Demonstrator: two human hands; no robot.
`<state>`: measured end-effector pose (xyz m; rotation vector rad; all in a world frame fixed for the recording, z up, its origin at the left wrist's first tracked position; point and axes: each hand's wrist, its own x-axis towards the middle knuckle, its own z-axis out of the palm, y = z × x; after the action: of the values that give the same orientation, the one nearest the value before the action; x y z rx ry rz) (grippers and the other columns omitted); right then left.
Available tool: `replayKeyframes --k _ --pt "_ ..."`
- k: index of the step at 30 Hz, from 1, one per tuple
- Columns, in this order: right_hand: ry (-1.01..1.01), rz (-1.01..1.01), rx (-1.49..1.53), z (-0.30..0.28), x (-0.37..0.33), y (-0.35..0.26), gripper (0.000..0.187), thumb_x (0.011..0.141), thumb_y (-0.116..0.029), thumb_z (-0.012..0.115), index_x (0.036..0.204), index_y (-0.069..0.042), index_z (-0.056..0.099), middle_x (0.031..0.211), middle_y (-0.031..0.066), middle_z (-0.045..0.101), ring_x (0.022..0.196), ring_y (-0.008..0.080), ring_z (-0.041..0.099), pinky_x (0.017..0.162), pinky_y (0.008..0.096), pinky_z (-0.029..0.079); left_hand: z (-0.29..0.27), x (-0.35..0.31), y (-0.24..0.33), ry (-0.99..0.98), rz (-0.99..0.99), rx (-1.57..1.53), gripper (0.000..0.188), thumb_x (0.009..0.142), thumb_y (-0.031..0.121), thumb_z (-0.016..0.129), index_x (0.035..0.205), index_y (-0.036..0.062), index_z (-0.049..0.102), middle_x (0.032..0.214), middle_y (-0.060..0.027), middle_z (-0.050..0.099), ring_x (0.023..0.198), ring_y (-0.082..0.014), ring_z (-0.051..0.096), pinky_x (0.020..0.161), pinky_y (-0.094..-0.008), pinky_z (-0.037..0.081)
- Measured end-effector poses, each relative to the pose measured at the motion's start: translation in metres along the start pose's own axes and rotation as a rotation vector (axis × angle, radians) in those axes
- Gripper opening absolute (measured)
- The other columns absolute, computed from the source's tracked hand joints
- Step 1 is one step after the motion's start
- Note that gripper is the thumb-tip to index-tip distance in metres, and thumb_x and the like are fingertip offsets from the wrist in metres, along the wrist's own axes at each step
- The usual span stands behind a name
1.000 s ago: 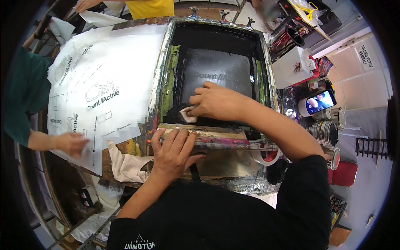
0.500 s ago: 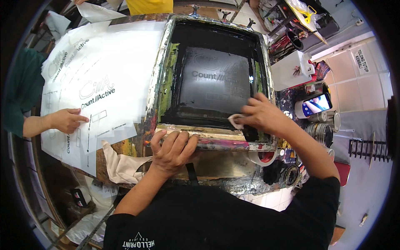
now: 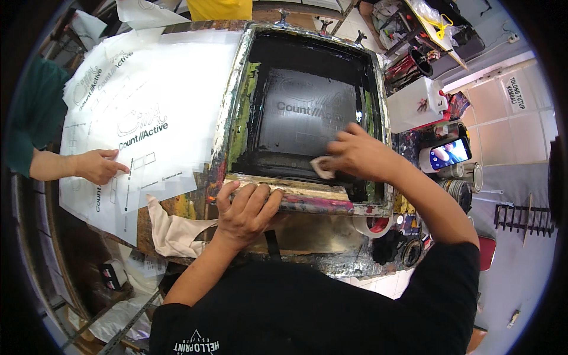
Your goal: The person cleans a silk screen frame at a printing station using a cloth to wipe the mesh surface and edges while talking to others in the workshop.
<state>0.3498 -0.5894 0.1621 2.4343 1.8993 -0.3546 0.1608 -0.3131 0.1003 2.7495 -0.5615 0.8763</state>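
A screen-printing frame (image 3: 229,106) lies on the worktable, its rails smeared with paint. Black ink surrounds the greyish middle of its mesh (image 3: 299,133), where printed lettering shows. My left hand (image 3: 245,216) is closed over the frame's near rail, fingers curled on top. Over the near right part of the mesh, my right hand (image 3: 361,155) pinches a small pale cloth (image 3: 322,168), which touches the inked surface. Its fingertips are partly hidden behind the cloth and hand.
At left, a co-worker's hand (image 3: 100,167) points at a stack of printed sheets (image 3: 183,77). A beige rag (image 3: 177,232) hangs over the near table edge. To the right stand a phone (image 3: 449,155), cans (image 3: 455,194), a tape roll (image 3: 374,227) and a white container (image 3: 414,102).
My right hand has shifted left and slightly away from me, carrying the cloth across the mesh. My left hand keeps its hold on the rail.
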Motion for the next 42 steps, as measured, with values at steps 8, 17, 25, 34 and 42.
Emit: replayKeyframes --k 8,17,25,34,42 --pt "0.045 0.121 0.019 -0.007 -0.038 -0.009 0.032 0.084 -0.018 0.071 0.115 -0.022 0.077 0.092 0.0002 0.057 0.096 0.0217 0.055 0.09 0.04 0.039 0.0 -0.001 0.0 0.016 0.006 -0.007 0.04 0.092 0.053 0.067 0.112 0.0192 0.069 0.101 0.0014 0.065 0.095 -0.0159 0.063 0.105 -0.0468 0.035" --pt "0.243 -0.216 0.077 0.006 0.119 -0.023 0.024 0.09 -0.021 0.067 0.11 -0.028 0.076 0.095 -0.0029 0.058 0.101 0.0185 0.056 0.091 0.04 0.037 -0.003 0.002 0.0 0.0 0.0 -0.012 0.046 0.088 0.057 0.07 0.112 0.0173 0.07 0.104 -0.0001 0.065 0.098 -0.0166 0.063 0.106 -0.0481 0.035" --pt "-0.041 0.086 -0.025 0.0 -0.041 -0.013 0.024 0.089 -0.02 0.069 0.111 -0.027 0.077 0.098 -0.0011 0.06 0.101 0.0198 0.057 0.092 0.0412 0.038 -0.003 0.0 0.002 0.007 0.007 -0.033 0.047 0.087 0.056 0.071 0.112 0.0158 0.071 0.105 -0.0014 0.066 0.1 -0.0196 0.063 0.105 -0.0493 0.037" --pt "0.392 0.682 0.526 -0.039 -0.09 -0.024 0.026 0.101 -0.022 0.062 0.12 -0.007 0.073 0.109 0.0088 0.071 0.102 0.0296 0.065 0.096 0.0441 0.049 -0.011 0.006 0.003 -0.027 -0.006 -0.053 0.05 0.082 0.052 0.077 0.112 0.0135 0.069 0.105 -0.0037 0.067 0.099 -0.0208 0.063 0.104 -0.0503 0.037" --pt "1.49 0.876 1.573 -0.084 -0.138 0.057 0.028 0.11 -0.027 0.048 0.118 -0.007 0.065 0.094 0.0046 0.072 0.065 0.0163 0.064 0.054 0.032 0.051 -0.013 0.007 0.004 -0.032 0.0 -0.073 0.052 0.081 0.052 0.078 0.114 0.0123 0.068 0.108 -0.0059 0.067 0.099 -0.0223 0.062 0.103 -0.0512 0.038"
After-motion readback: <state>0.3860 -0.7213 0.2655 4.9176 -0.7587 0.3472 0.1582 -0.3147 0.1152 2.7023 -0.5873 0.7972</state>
